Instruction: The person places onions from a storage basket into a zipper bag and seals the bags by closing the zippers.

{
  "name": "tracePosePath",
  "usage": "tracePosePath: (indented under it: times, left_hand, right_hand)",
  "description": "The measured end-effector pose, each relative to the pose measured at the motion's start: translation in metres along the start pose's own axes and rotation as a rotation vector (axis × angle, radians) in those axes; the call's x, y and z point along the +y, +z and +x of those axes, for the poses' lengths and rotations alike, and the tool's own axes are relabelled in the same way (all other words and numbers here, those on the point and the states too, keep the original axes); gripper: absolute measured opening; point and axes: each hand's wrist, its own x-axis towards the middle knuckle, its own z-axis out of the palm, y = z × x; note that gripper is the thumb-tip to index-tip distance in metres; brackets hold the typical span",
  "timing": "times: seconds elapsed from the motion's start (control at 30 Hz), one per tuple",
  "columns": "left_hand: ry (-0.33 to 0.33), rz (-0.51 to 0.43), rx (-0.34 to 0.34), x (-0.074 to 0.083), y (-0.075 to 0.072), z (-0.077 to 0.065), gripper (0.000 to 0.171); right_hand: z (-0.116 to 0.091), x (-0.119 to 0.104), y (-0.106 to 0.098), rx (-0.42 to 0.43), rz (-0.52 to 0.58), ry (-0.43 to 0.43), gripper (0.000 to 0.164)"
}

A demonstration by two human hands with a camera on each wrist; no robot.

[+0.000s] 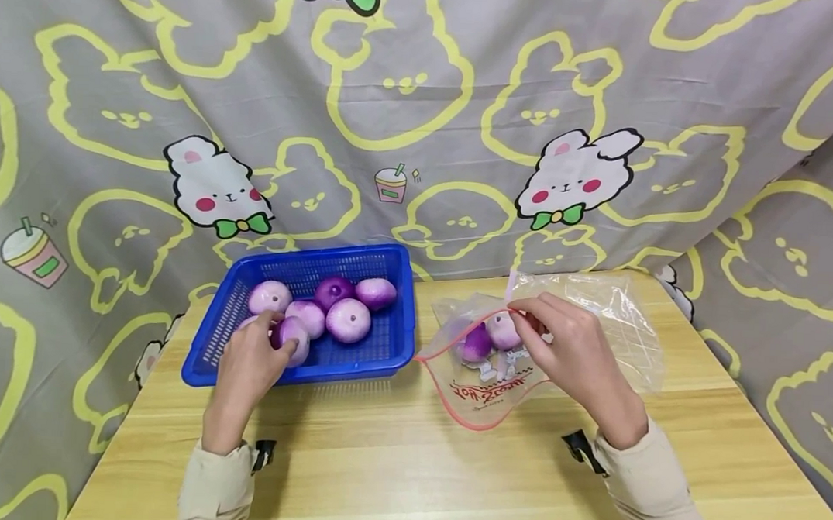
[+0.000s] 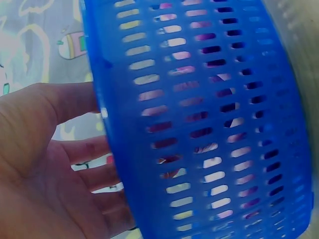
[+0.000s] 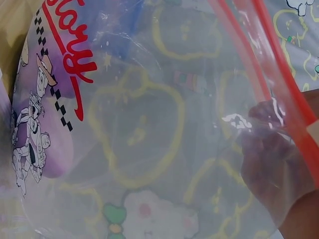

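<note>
Purple-and-white onions fill part of a blue plastic basket (image 1: 408, 322) on the left of the table. My left hand (image 1: 255, 354) reaches over the basket's near wall, its thumb and fingers around an onion (image 1: 296, 340) at the front. In the left wrist view the slotted basket wall hides the fingertips of that hand (image 2: 65, 154). On the right lies a clear zip bag (image 1: 487, 399) with a red rim and printed cartoon figures, its mouth spread. Inside it are onions, one dark purple (image 1: 477, 344) and one paler. My right hand (image 1: 573, 344) pinches the bag's upper rim.
Another clear plastic bag (image 1: 623, 323) lies flat behind my right hand. The wooden table (image 1: 379, 475) meets a grey cartoon-print curtain (image 1: 422, 136) at the back. More onions, such as a pale one (image 1: 348, 321), sit deeper in the basket.
</note>
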Motion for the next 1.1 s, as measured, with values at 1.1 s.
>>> tracePosePath:
  times: [1.1]
  left_hand:
    - [0.105,-0.042,0.130,0.034,-0.012,-0.008,0.041]
  right_hand:
    - [0.000,-0.001,-0.002,-0.018,-0.013,0.019,0.018]
